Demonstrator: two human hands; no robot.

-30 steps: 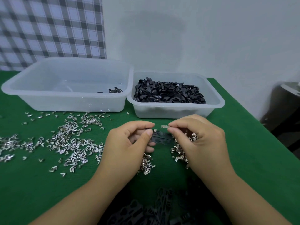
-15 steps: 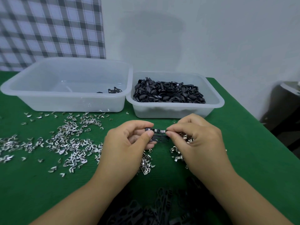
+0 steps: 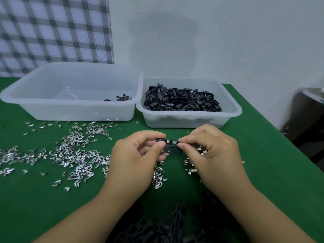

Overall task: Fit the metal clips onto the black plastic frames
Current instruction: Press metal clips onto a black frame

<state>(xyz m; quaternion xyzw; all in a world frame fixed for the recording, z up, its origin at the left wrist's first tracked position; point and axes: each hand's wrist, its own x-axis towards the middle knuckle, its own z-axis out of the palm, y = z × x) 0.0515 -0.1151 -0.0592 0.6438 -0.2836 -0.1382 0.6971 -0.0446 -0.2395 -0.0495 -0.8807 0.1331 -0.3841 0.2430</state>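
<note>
A small black plastic frame is held above the green table between both hands. My left hand pinches its left end with thumb and fingers. My right hand pinches its right end, thumb and forefinger on the top edge. Silver metal clips sit in a row along the frame's top edge. Loose metal clips lie scattered over the table to the left, with smaller heaps under and beside my hands.
A translucent tub full of black frames stands behind my hands. A larger tub to its left holds a few black pieces. More black frames lie at the near edge. The table ends at the right.
My right hand brought a clip from just above the frame down onto its top edge. Both hands have risen slightly and still grip the frame.
</note>
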